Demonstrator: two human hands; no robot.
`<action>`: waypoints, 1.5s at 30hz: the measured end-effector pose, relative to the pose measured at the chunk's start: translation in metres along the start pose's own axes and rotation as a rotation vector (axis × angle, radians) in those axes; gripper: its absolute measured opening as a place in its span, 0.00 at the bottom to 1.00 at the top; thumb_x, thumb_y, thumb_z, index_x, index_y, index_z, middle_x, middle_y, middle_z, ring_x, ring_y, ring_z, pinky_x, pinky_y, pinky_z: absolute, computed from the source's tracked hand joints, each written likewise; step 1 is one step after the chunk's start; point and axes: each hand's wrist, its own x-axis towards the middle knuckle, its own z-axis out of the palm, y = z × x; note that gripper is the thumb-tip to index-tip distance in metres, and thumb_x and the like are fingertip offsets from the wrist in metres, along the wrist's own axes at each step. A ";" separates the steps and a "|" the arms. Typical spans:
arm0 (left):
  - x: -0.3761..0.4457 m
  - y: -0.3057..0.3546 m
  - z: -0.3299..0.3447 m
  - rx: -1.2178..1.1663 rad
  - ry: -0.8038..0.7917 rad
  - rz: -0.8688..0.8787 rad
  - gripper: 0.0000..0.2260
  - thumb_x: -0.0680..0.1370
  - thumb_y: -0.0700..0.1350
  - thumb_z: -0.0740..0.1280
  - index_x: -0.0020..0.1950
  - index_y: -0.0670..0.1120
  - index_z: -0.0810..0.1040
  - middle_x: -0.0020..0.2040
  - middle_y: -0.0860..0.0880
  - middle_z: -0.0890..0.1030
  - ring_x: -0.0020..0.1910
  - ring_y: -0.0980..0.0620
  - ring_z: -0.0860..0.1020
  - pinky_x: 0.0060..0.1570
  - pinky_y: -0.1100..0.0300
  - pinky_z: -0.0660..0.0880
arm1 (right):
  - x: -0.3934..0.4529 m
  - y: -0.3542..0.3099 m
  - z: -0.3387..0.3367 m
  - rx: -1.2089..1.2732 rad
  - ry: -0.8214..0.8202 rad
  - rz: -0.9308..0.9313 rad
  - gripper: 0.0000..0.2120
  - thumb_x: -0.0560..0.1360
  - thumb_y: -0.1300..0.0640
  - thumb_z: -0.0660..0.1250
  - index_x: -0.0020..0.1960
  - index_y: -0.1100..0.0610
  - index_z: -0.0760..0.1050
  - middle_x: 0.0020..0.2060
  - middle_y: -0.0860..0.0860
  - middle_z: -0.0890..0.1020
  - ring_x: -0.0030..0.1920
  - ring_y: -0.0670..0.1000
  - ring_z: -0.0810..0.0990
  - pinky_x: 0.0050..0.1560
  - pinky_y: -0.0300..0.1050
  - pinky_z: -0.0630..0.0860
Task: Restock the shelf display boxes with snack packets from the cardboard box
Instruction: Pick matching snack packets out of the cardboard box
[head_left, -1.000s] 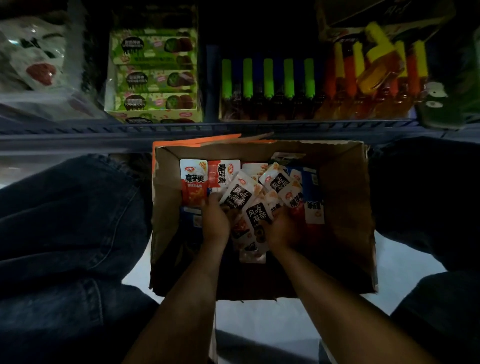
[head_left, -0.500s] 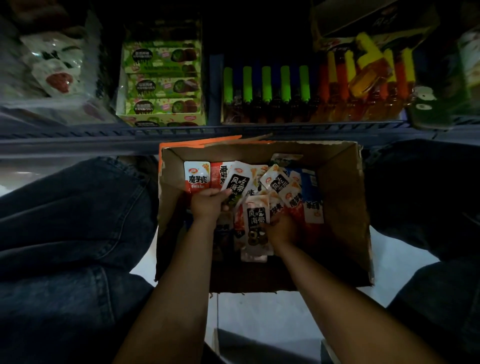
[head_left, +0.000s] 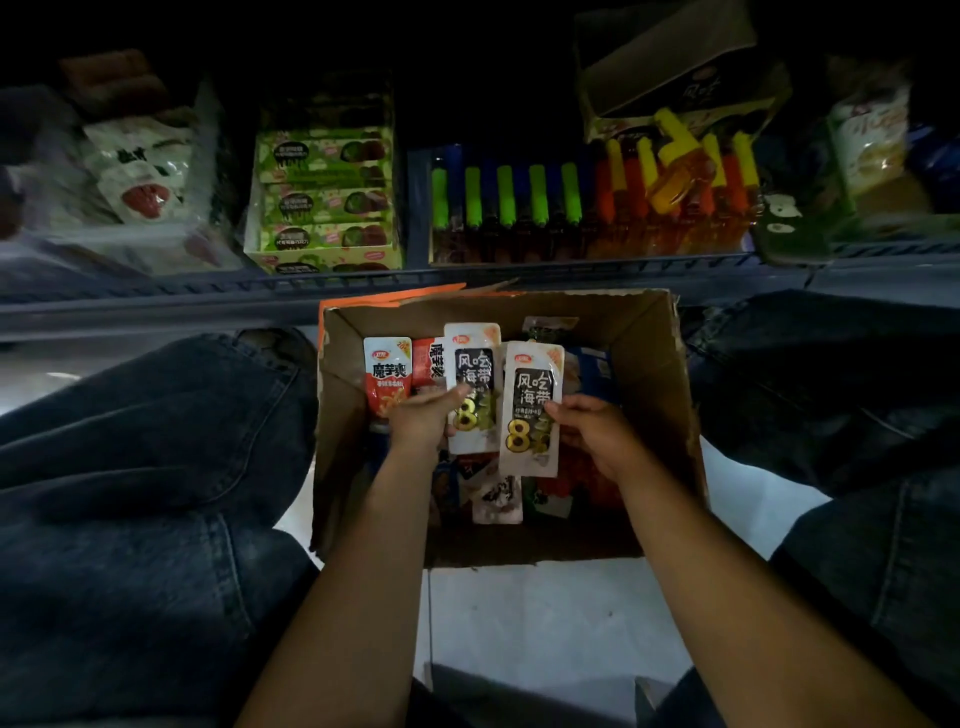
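Two glossy flat white packets, one pinched by each hand: left hand (head_left: 423, 418) grips left packet (head_left: 471, 387), right hand (head_left: 597, 434) grips right packet (head_left: 531, 410), above the cardboard box (head_left: 657, 374).

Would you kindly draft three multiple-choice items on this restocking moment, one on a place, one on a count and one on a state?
1. Where does the cardboard box sit?
A. on the shelf
B. on the floor between the person's knees
C. on a cart

2. How many white packets with black labels are held up?
A. one
B. two
C. four

3. What is the left hand doing?
A. hanging idle
B. pressing a box flap
C. holding a packet

Answers:
1 B: dark trouser legs flank the box on pale floor.
2 B: the left packet and the right packet, held by the right hand.
3 C: its fingers lie on the left packet's front.
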 end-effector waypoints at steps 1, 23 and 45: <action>-0.001 -0.003 0.000 0.025 -0.032 -0.020 0.17 0.71 0.49 0.74 0.56 0.43 0.81 0.47 0.46 0.81 0.40 0.50 0.77 0.46 0.57 0.74 | -0.001 -0.002 0.002 0.020 0.004 -0.007 0.02 0.72 0.58 0.71 0.43 0.56 0.78 0.45 0.53 0.83 0.49 0.54 0.81 0.52 0.48 0.77; 0.025 -0.030 0.025 -0.143 -0.043 -0.010 0.04 0.74 0.38 0.71 0.47 0.42 0.79 0.43 0.47 0.81 0.43 0.47 0.80 0.41 0.58 0.77 | 0.038 0.000 0.027 -0.348 0.337 -0.214 0.08 0.75 0.59 0.67 0.53 0.58 0.81 0.52 0.52 0.82 0.55 0.52 0.78 0.54 0.42 0.72; 0.033 -0.029 0.022 -0.227 -0.012 0.036 0.08 0.74 0.38 0.71 0.52 0.42 0.80 0.53 0.42 0.82 0.51 0.44 0.80 0.50 0.51 0.77 | 0.079 -0.036 0.007 -0.593 0.110 -0.180 0.11 0.72 0.59 0.72 0.51 0.64 0.80 0.51 0.57 0.82 0.55 0.54 0.79 0.42 0.33 0.71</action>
